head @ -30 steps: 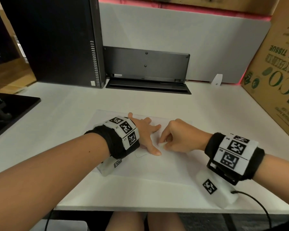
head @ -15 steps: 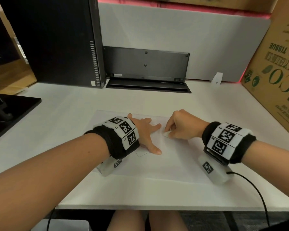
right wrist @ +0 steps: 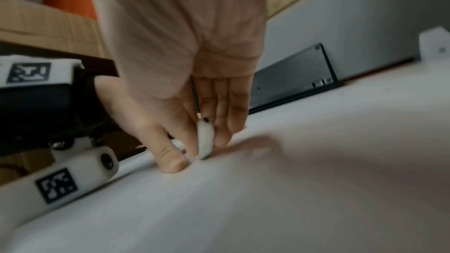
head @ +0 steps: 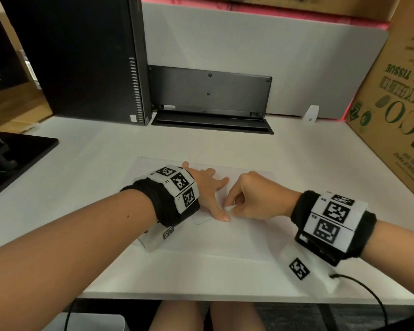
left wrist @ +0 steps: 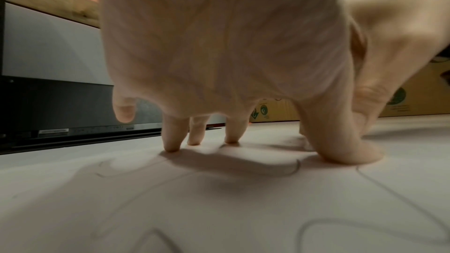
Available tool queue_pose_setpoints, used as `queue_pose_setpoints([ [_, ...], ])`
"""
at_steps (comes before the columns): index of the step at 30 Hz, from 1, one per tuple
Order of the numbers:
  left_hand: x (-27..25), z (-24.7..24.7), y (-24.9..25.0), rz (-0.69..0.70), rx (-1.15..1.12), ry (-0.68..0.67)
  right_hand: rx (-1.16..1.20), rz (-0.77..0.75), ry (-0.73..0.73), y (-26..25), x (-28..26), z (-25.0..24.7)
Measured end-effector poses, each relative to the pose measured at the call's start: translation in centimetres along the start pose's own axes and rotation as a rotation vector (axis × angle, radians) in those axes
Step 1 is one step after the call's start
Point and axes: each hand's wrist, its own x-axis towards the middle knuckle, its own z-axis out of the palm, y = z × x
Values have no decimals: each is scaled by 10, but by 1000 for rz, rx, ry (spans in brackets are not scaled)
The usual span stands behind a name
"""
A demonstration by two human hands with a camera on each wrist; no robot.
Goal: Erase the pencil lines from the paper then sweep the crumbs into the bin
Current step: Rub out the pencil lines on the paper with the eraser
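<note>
A white sheet of paper (head: pixel 225 237) lies on the white desk, with faint curved pencil lines (left wrist: pixel 328 224) on it. My left hand (head: pixel 209 194) lies spread on the sheet, fingertips and thumb pressing it down. My right hand (head: pixel 253 199) pinches a small white eraser (right wrist: pixel 205 139) between thumb and fingers, its lower edge on the paper just right of the left thumb (head: pixel 221 215). In the head view the eraser (head: pixel 228 209) shows as a small white bit under the right fingers. No bin is in view.
A black computer tower (head: pixel 81 58) stands at the back left, a dark flat device (head: pixel 210 101) leans on the grey partition behind the paper. A cardboard box (head: pixel 397 111) fills the right side. A black monitor base (head: pixel 14 158) sits at the left. A cable (head: pixel 368 297) trails from my right wrist.
My right hand with the eraser moved away from me half a second ago and has come back toward me and the left thumb. The left hand has stayed put.
</note>
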Motion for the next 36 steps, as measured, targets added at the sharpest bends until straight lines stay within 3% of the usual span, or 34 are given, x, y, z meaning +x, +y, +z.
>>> queue_pose_setpoints([
  [5, -3, 1, 0, -2, -11, -3, -60, 77, 109, 19, 11, -10],
  [11, -2, 0, 0, -2, -3, -8, -37, 42, 25, 6, 1, 1],
  [16, -3, 1, 0, -4, -18, -15, -92, 116, 102, 24, 15, -13],
  [22, -1, 1, 0, 5, -4, -18, -51, 31, 15, 4, 0, -1],
  [27, 0, 2, -2, 8, -19, -13, -117, 116, 89, 23, 17, -14],
  [32, 0, 2, -2, 12, -13, -9, -74, 70, 13, 6, 5, -2],
  [36, -3, 2, -1, 20, -17, -5, -106, 130, 92, 24, 16, -14],
])
